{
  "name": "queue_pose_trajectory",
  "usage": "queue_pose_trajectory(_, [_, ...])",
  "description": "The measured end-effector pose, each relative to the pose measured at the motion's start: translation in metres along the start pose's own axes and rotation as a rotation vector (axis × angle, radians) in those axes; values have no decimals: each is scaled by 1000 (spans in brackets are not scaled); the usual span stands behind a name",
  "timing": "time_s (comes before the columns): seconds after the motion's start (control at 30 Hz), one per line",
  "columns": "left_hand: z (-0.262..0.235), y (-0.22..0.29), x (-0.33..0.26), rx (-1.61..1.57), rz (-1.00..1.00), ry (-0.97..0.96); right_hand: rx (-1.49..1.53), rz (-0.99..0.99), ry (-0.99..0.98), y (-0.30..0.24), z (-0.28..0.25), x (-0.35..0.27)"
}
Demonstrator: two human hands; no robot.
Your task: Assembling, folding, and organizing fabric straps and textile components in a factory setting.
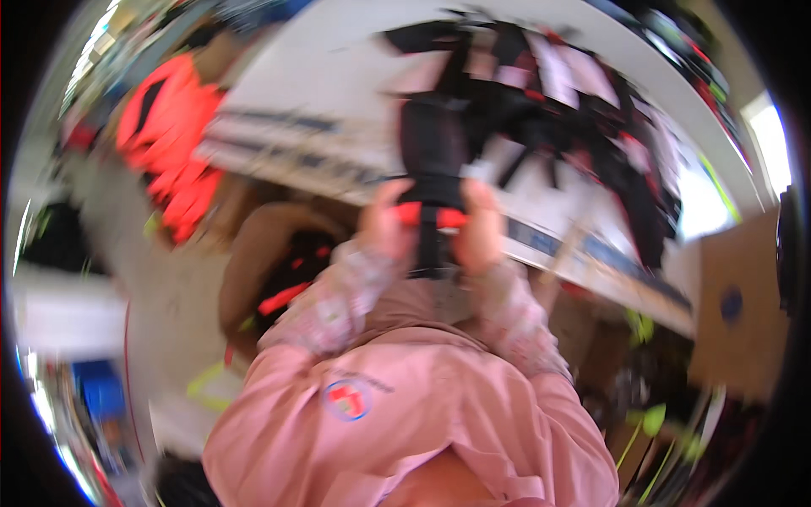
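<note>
Between my two hands is a black fabric piece with red parts (432,144), long and narrow, its far end over the white table (308,72) and a black strap-like part hanging down at the near end. My left hand (389,224) grips its left side, and my right hand (480,226) grips the right side, both near the table's front edge. Blur hides the finer shape of the piece and some of my fingers. Beyond and to the right, black, white and red fabric pieces (541,101) lie spread over the table.
Bright orange-red fabric (169,144) is heaped at the far left. Left of my body stands a brown open container (249,253) with black and red pieces inside. On the right is a cardboard box (739,296). A blue bin (100,390) shows at the lower left.
</note>
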State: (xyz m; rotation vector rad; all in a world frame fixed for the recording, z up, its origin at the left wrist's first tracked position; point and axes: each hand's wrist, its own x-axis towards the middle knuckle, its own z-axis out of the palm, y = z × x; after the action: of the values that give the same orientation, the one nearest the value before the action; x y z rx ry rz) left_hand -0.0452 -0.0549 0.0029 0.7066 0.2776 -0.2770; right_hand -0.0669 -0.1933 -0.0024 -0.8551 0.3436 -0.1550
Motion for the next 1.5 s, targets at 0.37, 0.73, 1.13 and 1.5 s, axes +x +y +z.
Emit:
queue_pose_trajectory(0.37, [-8, 5, 6, -21, -82, -428, 497, 38, -244, -43, 23, -10])
queue_pose_trajectory(0.73, [-26, -17, 5, 197, 50, -555, 477, -129, -225, -16, 11, 1])
queue_pose_trajectory(1.13, [-14, 25, 3, 37, -8, -468, 224, -56, -253, -22, 7, -6])
queue_pose_trajectory(1.5, [5, 2, 1, 1150, 515, -557, -277, -311, -328, -25, 14, 10])
